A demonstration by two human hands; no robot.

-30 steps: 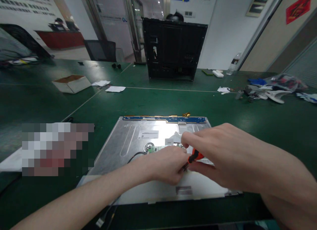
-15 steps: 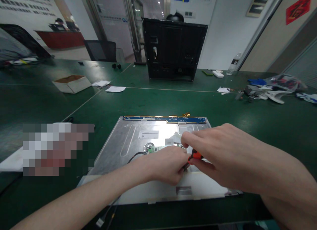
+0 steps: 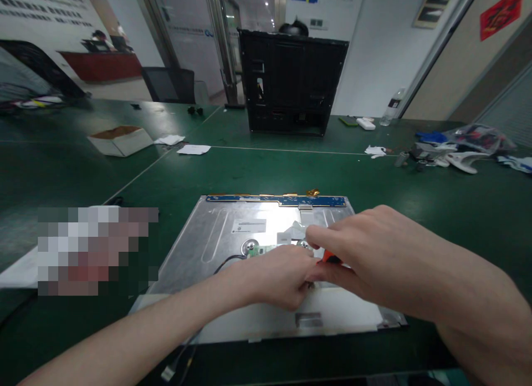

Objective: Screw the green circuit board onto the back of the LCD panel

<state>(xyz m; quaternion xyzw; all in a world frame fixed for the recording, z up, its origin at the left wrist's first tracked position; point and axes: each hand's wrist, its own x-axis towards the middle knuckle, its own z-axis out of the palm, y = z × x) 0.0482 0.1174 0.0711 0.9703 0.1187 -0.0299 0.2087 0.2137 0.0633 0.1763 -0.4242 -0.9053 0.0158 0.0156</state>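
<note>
A display panel (image 3: 187,236) lies back-up in front of me, its metal back bearing a blue circuit strip (image 3: 274,201) along the far edge. Over its right half, my right hand (image 3: 366,247) is closed round an orange-and-black screwdriver (image 3: 331,257); most of the tool is hidden by the fingers. My left hand (image 3: 286,275) is closed low over the panel, against the right thumb and the tool's lower end. What its fingers pinch is hidden. Partly under the left hand is a small green board (image 3: 266,249), with a dark cable (image 3: 226,260) running from it.
Beyond the panel stands a black monitor housing (image 3: 295,86). An open box (image 3: 120,140) and white papers (image 3: 194,149) lie at the back left. On the right are a bottle (image 3: 392,107) and plastic-wrapped parts (image 3: 477,139). A blurred patch (image 3: 91,253) covers something at left.
My right thumb has shifted left to touch the left hand, and the fingers have turned slightly, covering more of the screwdriver. The left hand and the panel stay in place.
</note>
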